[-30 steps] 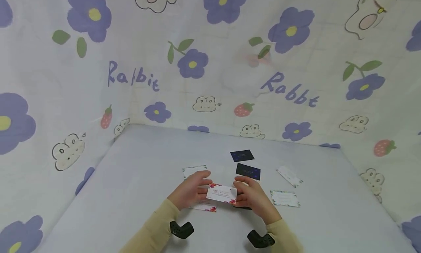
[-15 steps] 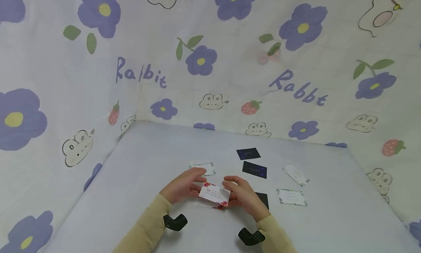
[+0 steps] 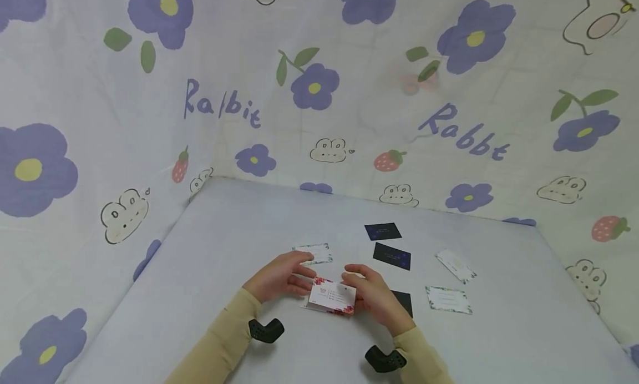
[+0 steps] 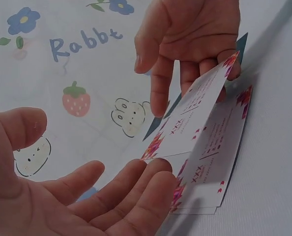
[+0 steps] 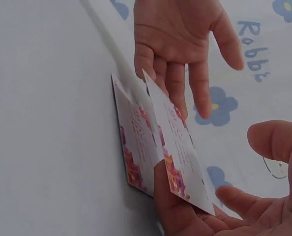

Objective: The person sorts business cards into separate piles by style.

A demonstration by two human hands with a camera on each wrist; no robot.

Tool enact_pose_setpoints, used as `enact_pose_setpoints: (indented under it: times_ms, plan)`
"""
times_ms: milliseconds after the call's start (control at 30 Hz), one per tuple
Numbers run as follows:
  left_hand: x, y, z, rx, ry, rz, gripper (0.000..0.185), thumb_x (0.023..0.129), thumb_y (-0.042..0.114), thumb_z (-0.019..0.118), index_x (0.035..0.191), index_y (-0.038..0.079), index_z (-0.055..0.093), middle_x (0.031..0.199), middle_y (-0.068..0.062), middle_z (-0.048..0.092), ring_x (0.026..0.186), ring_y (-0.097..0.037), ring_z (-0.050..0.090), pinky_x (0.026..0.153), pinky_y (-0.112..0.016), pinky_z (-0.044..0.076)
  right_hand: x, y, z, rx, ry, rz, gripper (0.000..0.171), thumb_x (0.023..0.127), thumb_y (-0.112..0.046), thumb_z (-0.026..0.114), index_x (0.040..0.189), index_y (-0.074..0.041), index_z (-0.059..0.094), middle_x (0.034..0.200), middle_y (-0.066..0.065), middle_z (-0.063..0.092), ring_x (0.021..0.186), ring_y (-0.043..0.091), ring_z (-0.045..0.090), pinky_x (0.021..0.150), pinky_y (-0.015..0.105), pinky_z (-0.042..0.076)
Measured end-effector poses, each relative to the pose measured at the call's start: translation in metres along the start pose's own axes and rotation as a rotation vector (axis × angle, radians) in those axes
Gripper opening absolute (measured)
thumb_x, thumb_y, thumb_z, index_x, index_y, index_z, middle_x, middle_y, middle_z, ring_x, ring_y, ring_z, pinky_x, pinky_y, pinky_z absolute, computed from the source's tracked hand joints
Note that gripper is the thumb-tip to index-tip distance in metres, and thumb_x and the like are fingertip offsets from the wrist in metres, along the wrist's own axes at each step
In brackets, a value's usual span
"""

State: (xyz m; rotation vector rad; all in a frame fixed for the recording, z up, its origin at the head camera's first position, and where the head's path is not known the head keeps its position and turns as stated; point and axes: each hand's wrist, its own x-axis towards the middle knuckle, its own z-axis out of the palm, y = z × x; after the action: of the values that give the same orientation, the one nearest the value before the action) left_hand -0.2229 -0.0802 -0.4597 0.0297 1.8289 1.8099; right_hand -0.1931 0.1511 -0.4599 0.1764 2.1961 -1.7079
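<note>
Both hands meet near the middle of the counter's near edge, carrying a white card with red flowers [image 3: 333,296] between them. The left hand [image 3: 278,277] has its fingers [image 4: 136,189] stretched out nearly straight under the card's left end, thumb lifted clear. The right hand [image 3: 371,292] supports the right end on its fingertips [image 5: 168,206], thumb raised off it, palm turned inward. So neither hand clamps the card; it rests on extended fingers. The card's long axis runs left to right, roughly along the near edge, and it is tilted, its printed face up and towards the person. Just under it a second flowered card [image 4: 219,162] lies flat on the counter. Towards the far edge lie two dark cards [image 3: 391,255], with pale cards [image 3: 447,299] out to the right.
</note>
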Motion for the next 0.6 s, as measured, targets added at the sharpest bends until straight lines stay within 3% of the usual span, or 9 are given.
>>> enact_pose_setpoints:
  times_ms: [200, 600]
  plan:
    - [0.0021, -0.0024, -0.0016, 0.039, 0.034, -0.013, 0.059, 0.104, 0.041, 0.052, 0.149, 0.004, 0.043, 0.121, -0.017, 0.067, 0.082, -0.018, 0.066, 0.071, -0.026, 0.058, 0.0015, 0.0016, 0.0061, -0.030, -0.014, -0.013, 0.047, 0.103, -0.027, 0.057, 0.143, -0.003, 0.051, 0.139, 0.026, 0.060, 0.089, 0.020, 0.062, 0.066, 0.025, 0.054]
    - [0.0002, -0.0003, -0.0086, 0.104, 0.040, -0.003, 0.059, 0.104, 0.043, 0.051, 0.147, 0.003, 0.042, 0.120, -0.021, 0.067, 0.078, -0.017, 0.068, 0.067, -0.024, 0.058, -0.0006, -0.0014, 0.0106, 0.026, -0.039, -0.051, 0.050, 0.104, -0.025, 0.055, 0.148, -0.004, 0.045, 0.139, 0.026, 0.060, 0.097, 0.023, 0.069, 0.074, 0.029, 0.059]
